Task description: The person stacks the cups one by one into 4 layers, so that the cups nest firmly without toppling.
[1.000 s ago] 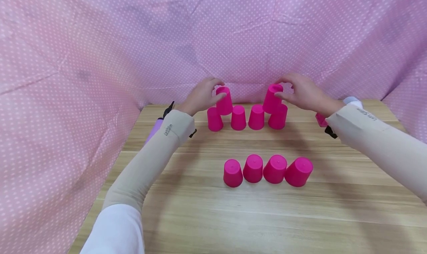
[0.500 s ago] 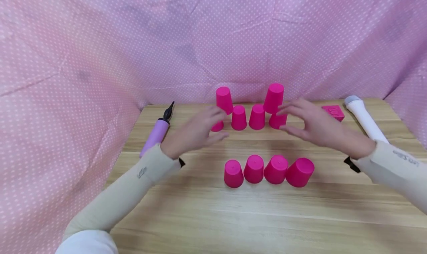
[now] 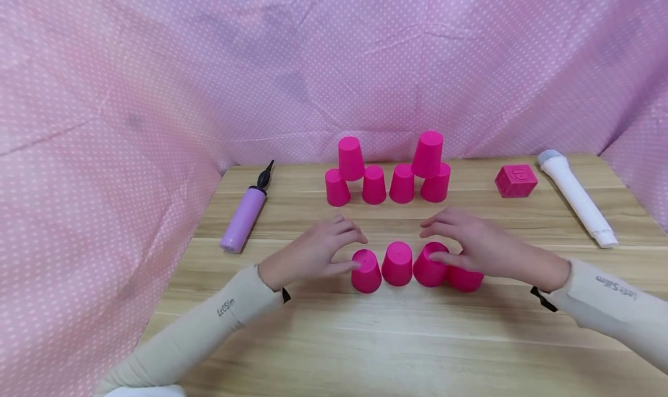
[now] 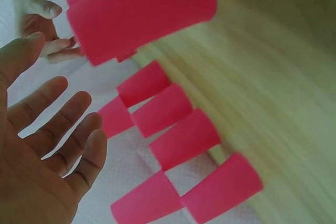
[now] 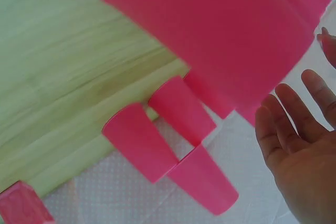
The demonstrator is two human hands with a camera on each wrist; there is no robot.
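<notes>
Upside-down pink cups stand in two groups. In the near row, my left hand (image 3: 326, 249) hovers at the leftmost cup (image 3: 367, 275), its thumb overlapping the rim of the top; contact cannot be told. My right hand (image 3: 480, 243) is over the third cup (image 3: 428, 274) and partly hides the rightmost cup (image 3: 466, 281). Between them is the second cup (image 3: 398, 265). Both wrist views show spread, loose fingers with nothing held, close to a large near cup (image 4: 142, 14). Farther back, a left upper cup (image 3: 351, 159) and a right upper cup (image 3: 428, 155) each rest across two lower cups.
On the wooden table (image 3: 396, 339), a purple hand pump (image 3: 243, 217) lies at left. A pink block (image 3: 515, 181) and a white microphone (image 3: 576, 197) lie at right. Polka-dot pink cloth (image 3: 334, 66) hangs behind the table.
Both hands have let go of the two upper cups at the back and come nearer, down to the front row. The upper cups stay in place on the lower ones.
</notes>
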